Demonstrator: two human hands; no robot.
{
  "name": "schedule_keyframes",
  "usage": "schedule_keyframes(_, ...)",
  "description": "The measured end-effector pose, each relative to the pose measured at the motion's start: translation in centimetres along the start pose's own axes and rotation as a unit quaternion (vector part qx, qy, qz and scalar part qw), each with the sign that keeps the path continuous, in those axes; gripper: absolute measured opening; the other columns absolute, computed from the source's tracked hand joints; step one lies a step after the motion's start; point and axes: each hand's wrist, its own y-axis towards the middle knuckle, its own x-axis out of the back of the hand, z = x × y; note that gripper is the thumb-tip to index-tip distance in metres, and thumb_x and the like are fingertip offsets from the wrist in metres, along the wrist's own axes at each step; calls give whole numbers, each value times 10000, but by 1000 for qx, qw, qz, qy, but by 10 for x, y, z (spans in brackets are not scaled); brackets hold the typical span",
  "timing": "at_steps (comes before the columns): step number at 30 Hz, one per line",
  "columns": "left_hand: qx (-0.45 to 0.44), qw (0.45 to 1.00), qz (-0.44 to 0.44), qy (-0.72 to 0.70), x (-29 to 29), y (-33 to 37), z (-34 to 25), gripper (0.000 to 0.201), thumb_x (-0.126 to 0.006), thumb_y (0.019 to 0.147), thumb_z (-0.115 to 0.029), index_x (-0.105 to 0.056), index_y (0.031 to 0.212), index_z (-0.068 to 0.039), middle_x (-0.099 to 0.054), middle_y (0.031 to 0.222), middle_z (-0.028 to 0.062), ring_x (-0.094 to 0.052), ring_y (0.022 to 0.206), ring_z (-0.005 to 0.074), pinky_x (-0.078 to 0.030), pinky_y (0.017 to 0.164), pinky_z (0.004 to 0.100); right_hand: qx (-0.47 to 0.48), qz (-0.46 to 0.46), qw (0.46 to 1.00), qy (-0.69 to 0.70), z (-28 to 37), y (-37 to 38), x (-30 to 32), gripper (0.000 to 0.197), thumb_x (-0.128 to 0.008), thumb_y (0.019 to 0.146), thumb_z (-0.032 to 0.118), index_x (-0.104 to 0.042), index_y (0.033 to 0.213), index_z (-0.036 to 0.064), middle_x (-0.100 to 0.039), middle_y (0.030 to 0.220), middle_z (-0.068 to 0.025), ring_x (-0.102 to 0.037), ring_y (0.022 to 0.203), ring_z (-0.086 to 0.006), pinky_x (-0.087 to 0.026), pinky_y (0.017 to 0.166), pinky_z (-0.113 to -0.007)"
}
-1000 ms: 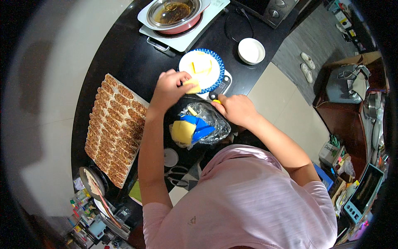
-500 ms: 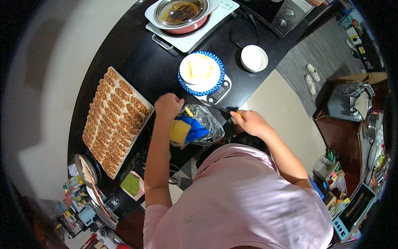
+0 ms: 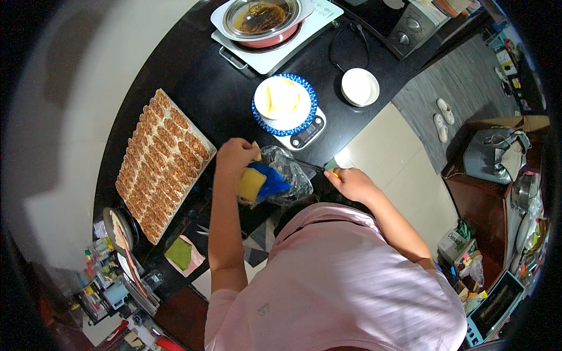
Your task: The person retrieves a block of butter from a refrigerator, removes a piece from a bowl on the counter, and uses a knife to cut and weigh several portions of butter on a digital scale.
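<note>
My left hand point(image 3: 236, 154) pinches a small pale-yellow piece of butter point(image 3: 257, 151) beside the scale. In my right hand point(image 3: 355, 185) is a knife point(image 3: 308, 165) with a dark blade and some yellow on its handle; the blade points left over crumpled clear plastic point(image 3: 298, 186). Just below my left hand, a yellow butter block point(image 3: 250, 183) sits on a blue wrapper point(image 3: 274, 180). Ahead, a white bowl point(image 3: 264, 121) holding pale-yellow pieces stands on a blue-and-white patterned plate point(image 3: 314, 96), which rests on a digital kitchen scale point(image 3: 314, 130).
A tray of brown-topped oblong pieces point(image 3: 165, 167) lies left. Farther off stand a lidded pot point(image 3: 266, 41) on a white cooktop point(image 3: 280, 55) and a white bowl point(image 3: 360, 87) near the counter's right edge. A green-and-pink cloth point(image 3: 181, 255) and scissors point(image 3: 202, 230) lie nearer.
My left hand has closed on the small butter piece, which lay beside it before, and lifted it slightly toward the scale. The knife has dropped a little away from the scale.
</note>
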Motion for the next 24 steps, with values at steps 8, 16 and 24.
schedule_keyframes(8,-202,954,-201,-97,31,35,-36,353,-649,857,-224,-636,1156,-37,-642,780,89,-570,659,146,-492,669,289,17,-7,1000,-12,-4,1,11,551,-388,980,470,-659,878,1,-643,759,-256,-626,770,-444,-494,769,-504)
schedule_keyframes(16,-102,957,-176,-204,25,-81,-14,554,-641,873,-211,-461,1370,-45,-597,1107,172,-593,1025,298,-457,919,406,23,-49,998,-20,18,4,-2,541,-371,988,449,-649,890,-5,-646,769,-263,-630,774,-442,-500,760,-501)
schedule_keyframes(24,28,962,-213,-169,-84,-152,50,1070,-821,682,-308,-173,1472,9,-327,1428,294,-332,1325,440,-316,1081,470,105,-32,990,-93,92,24,-27,526,-367,989,425,-653,856,5,-652,721,-242,-644,711,-425,-511,668,-517)
